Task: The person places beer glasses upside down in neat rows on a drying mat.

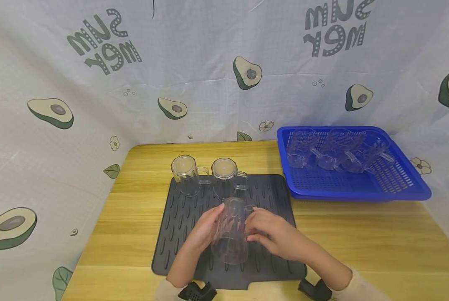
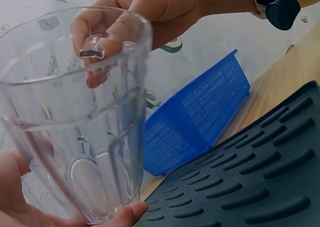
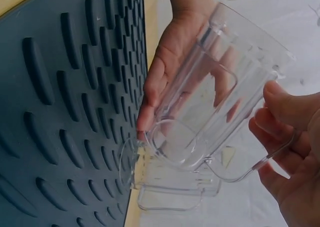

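A clear glass mug [image 1: 229, 247] is held tilted above the dark ribbed mat [image 1: 175, 234], its wide rim towards the person. My left hand [image 1: 204, 229] grips the mug from the left side, with fingers round its lower end by the base in the left wrist view. On the other side, my right hand [image 1: 271, 230] holds the handle, thumb near the rim in the right wrist view [image 3: 295, 132]. Two more clear mugs [image 1: 188, 179] [image 1: 224, 180] stand upside down side by side at the mat's far left, handles pointing right.
A blue plastic basket [image 1: 337, 188] sits at the back right of the wooden table [image 1: 115, 234], with several clear mugs [image 1: 327, 161] along its far side. A white curtain [image 1: 205, 75] with avocado prints hangs behind the table and along its sides.
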`<state>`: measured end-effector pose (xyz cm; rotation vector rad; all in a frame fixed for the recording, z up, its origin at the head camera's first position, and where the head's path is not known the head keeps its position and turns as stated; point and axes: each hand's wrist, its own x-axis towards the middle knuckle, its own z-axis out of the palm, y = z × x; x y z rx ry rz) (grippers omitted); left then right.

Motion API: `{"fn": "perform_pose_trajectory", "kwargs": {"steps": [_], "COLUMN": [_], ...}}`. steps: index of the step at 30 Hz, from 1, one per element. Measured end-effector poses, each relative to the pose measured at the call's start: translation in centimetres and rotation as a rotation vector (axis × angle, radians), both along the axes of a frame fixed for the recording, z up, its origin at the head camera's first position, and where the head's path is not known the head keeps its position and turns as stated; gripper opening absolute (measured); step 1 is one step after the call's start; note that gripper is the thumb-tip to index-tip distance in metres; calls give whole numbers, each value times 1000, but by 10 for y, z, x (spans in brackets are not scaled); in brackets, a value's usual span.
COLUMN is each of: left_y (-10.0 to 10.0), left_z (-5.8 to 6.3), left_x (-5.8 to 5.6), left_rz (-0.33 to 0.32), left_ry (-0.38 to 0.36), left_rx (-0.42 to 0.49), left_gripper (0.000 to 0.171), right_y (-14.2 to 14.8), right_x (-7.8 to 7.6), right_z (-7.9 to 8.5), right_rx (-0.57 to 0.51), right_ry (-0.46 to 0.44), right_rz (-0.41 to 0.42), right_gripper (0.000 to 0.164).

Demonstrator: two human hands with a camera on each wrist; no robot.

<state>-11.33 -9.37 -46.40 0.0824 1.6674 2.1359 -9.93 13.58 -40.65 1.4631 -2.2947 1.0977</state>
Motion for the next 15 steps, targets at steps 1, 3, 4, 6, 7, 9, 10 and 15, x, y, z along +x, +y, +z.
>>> {"fn": "perform_pose_trajectory", "kwargs": {"steps": [1, 3, 4, 6, 7, 9, 10, 15], "left_y": [0, 0, 0, 0, 0, -1, -1, -1], "left_z": [-1, -2, -2, -3, -3, -3, -3, -5], "left_x": [0, -1, -1, -2, -2, -3, -3, -3], "left_rz": [-7, -21, -28, -48, -63, -101, -117, -148], "left_ry": [-11, -27, -42, -66, -71, -73, -80, -85], "left_rx": [8, 15, 14, 10, 7, -7, -8, -35], "left_gripper": [61, 59, 56, 53, 52, 52, 53, 63], "right_y": [0, 0, 1, 1, 1, 2, 3, 6], "right_x": [0, 1, 1, 1, 1, 1, 1, 1], "right_z": [0, 1, 1, 1, 0, 0, 0, 1], "right_rx": [12, 32, 41, 51, 57, 67, 72, 93], "right_ry": [-7, -14, -16, -10, -7, -10, -18, -74], "right_rz": [11, 26, 31, 46, 52, 69, 77, 97], "right_gripper": [20, 23, 22, 16, 11, 3, 4, 8]}}
